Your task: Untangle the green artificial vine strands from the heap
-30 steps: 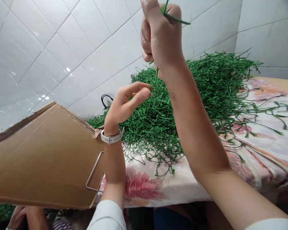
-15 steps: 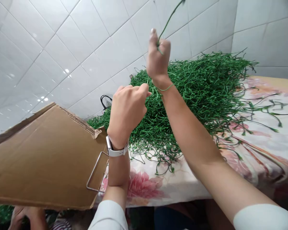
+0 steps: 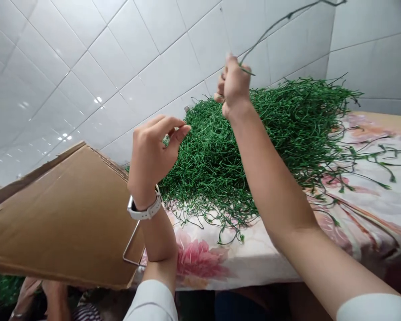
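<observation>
My right hand (image 3: 236,84) is raised above the pile, its fingers wrapped round one green plastic stem (image 3: 270,27). The long end of that stem arcs up to the right, and a short end pokes out by the thumb. My left hand (image 3: 155,149), with a white watch (image 3: 150,209) at the wrist, is at the pile's left side. Its thumb and forefinger tips are pinched together; whatever may be between them is too small to see. Behind both hands lies a big tangled heap of green plastic stems (image 3: 217,165) with small budded tips.
A floral cloth (image 3: 247,263) covers the table. At left, a large cardboard sheet or box side (image 3: 63,218) stands with a bent metal wire frame (image 3: 128,249) beside it. White tiled wall (image 3: 160,80) rises behind. Below the cardboard, another person's hands (image 3: 43,294) are near more green stems.
My right hand has moved right with the stem, whose free end now swings out to the right. My left hand has shifted left and turned, so the hands are farther apart.
</observation>
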Available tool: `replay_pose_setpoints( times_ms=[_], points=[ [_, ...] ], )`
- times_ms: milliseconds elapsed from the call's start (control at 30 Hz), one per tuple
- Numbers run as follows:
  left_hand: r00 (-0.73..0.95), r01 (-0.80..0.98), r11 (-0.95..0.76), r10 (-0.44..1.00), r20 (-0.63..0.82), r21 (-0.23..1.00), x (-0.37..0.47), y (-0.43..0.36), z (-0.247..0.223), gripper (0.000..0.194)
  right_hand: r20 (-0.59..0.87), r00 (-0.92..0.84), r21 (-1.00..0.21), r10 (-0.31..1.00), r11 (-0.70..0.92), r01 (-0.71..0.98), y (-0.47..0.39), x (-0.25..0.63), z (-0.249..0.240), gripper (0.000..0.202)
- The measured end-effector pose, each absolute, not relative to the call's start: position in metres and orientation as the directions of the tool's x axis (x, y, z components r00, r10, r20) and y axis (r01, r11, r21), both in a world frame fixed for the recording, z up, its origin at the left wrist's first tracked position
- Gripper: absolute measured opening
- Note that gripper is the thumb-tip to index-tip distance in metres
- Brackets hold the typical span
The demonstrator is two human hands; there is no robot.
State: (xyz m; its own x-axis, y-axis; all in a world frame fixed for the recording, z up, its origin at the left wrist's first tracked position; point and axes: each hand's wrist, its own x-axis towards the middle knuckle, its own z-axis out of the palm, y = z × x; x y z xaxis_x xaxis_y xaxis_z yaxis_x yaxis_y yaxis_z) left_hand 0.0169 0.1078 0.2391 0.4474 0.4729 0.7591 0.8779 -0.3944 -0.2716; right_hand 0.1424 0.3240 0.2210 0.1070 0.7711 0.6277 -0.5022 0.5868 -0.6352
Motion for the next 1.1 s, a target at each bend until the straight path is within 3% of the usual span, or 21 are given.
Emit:
replay_pose_setpoints(
  times_ms=[67, 200, 300, 467, 633, 733, 833, 900, 1033, 1100],
  points=[
    [0.374, 0.923, -0.29, 0.531, 0.76, -0.252, -0.003, 0.133, 0.236, 0.02, 0.586, 0.119, -0.593, 0.802, 0.524, -0.612, 0.3, 0.132, 0.232, 0.064],
    [0.182, 0.96, 0.023, 0.707, 0.684, -0.279, -0.035, 0.163, 0.223, 0.063, 0.613, 0.083, -0.508, 0.786, 0.472, -0.72, 0.261, 0.127, 0.249, 0.07],
    [0.098, 0.964, 0.081, 0.776, 0.623, -0.252, -0.045, 0.17, 0.22, 0.084, 0.678, 0.136, -0.422, 0.722, 0.534, -0.732, 0.243, 0.137, 0.255, 0.066],
    [0.314, 0.935, -0.349, 0.729, 0.609, -0.065, -0.033, 0.158, 0.232, 0.087, 0.685, 0.195, -0.373, 0.702, 0.569, -0.733, 0.226, 0.155, 0.264, 0.064],
    [0.367, 0.732, -0.64, 0.659, 0.656, 0.234, -0.004, 0.137, 0.235, 0.043, 0.633, 0.228, -0.401, 0.74, 0.565, -0.721, 0.227, 0.158, 0.271, 0.065],
    [0.431, 0.621, -0.712, 0.659, 0.617, 0.327, 0.009, 0.129, 0.232, 0.034, 0.651, 0.274, -0.38, 0.708, 0.616, -0.69, 0.23, 0.157, 0.27, 0.065],
    [0.448, 0.699, -0.668, 0.688, 0.571, 0.256, 0.017, 0.124, 0.231, 0.021, 0.684, 0.269, -0.373, 0.678, 0.642, -0.67, 0.234, 0.156, 0.267, 0.064],
    [0.456, 0.756, -0.637, 0.679, 0.575, 0.153, 0.021, 0.122, 0.231, 0.027, 0.702, 0.339, -0.336, 0.627, 0.711, -0.618, 0.239, 0.153, 0.265, 0.06],
    [0.493, 0.861, -0.447, 0.621, 0.609, -0.241, 0.043, 0.114, 0.227, 0.035, 0.776, 0.467, -0.366, 0.424, 0.906, -0.215, 0.26, 0.138, 0.253, 0.051],
    [0.561, 0.825, -0.358, 0.607, 0.563, -0.437, 0.061, 0.102, 0.22, 0.033, 0.796, 0.426, -0.458, 0.43, 0.888, -0.042, 0.278, 0.126, 0.237, 0.048]
  ],
)
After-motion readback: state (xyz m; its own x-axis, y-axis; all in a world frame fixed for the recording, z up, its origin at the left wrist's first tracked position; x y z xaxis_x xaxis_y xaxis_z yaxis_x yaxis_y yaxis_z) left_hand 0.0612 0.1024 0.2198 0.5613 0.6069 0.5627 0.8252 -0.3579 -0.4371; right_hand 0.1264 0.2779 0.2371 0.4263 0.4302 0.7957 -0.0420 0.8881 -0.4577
